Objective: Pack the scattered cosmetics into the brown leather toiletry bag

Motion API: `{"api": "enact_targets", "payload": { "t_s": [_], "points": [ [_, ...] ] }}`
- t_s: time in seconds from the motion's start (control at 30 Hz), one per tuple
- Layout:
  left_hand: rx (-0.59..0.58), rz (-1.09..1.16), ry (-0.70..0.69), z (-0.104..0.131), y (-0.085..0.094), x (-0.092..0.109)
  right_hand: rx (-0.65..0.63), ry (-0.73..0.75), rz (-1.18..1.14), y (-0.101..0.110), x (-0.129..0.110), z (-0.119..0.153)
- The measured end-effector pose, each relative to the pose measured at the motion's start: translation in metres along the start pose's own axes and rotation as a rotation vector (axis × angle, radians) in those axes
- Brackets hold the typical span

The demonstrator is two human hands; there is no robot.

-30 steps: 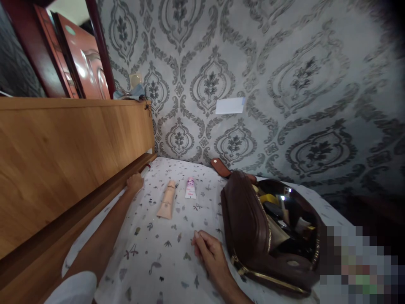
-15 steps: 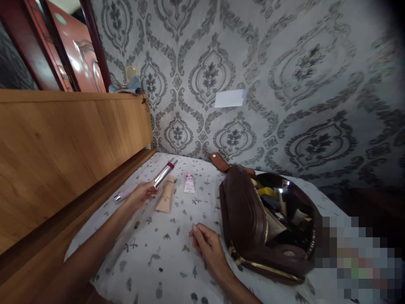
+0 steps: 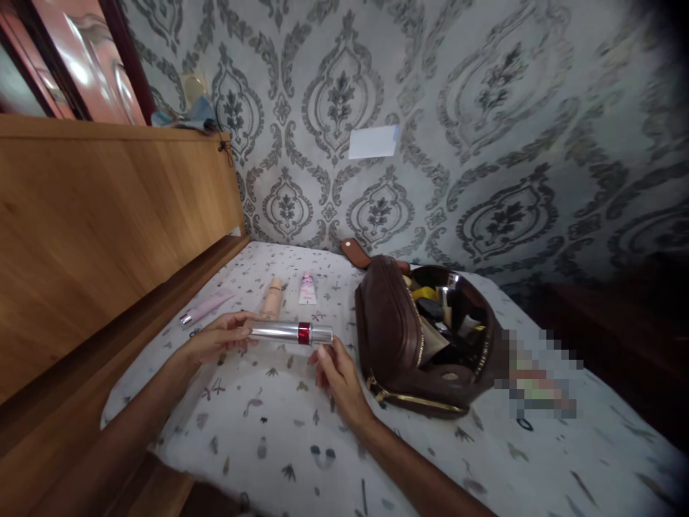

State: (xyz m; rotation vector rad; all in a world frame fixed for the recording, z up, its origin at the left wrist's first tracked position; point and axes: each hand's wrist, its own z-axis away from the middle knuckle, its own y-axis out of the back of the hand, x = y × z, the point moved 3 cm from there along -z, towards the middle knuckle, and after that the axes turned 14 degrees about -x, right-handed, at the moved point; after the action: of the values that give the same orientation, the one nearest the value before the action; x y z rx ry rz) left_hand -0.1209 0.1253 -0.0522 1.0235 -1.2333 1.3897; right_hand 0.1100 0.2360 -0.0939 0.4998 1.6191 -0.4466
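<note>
My left hand (image 3: 223, 336) grips the left end of a silver tube with a red band (image 3: 280, 331), which lies level above the patterned sheet. At the tube's other end is my right hand (image 3: 336, 370), its fingers curled around the silver tip. Just behind the tube, a peach squeeze tube (image 3: 272, 299) is partly covered. A small pink and white tube (image 3: 307, 289) rests to its right. Left of my left hand lies a pale pink tube with a silver end (image 3: 205, 309).
An open brown bag (image 3: 385, 323) with cosmetics inside stands on the sheet to the right, its brown strap (image 3: 355, 253) behind it. A wooden panel (image 3: 118, 201) borders the left side, and a patterned wall rises behind.
The silver tube has moved right and toward me, turning from slanted to level. My right hand has come up to its tip, its fingers now closed there. The view has shifted.
</note>
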Motion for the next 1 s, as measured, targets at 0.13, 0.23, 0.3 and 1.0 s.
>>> {"api": "enact_targets", "payload": {
  "t_s": [0.13, 0.23, 0.3, 1.0],
  "points": [
    [0.026, -0.005, 0.003, -0.001, -0.002, -0.004, -0.025, -0.015, 0.003, 0.000, 0.002, 0.000],
    [-0.005, -0.086, 0.003, -0.003, -0.005, -0.007, -0.009, -0.027, -0.010, 0.002, 0.004, 0.000],
    [-0.087, -0.163, 0.027, -0.003, -0.009, -0.010, 0.020, -0.026, -0.036, 0.004, 0.006, -0.002],
    [-0.027, -1.076, 0.186, 0.012, -0.069, -0.006, 0.148, 0.066, -0.324, 0.013, 0.011, -0.008]
  ]
}}
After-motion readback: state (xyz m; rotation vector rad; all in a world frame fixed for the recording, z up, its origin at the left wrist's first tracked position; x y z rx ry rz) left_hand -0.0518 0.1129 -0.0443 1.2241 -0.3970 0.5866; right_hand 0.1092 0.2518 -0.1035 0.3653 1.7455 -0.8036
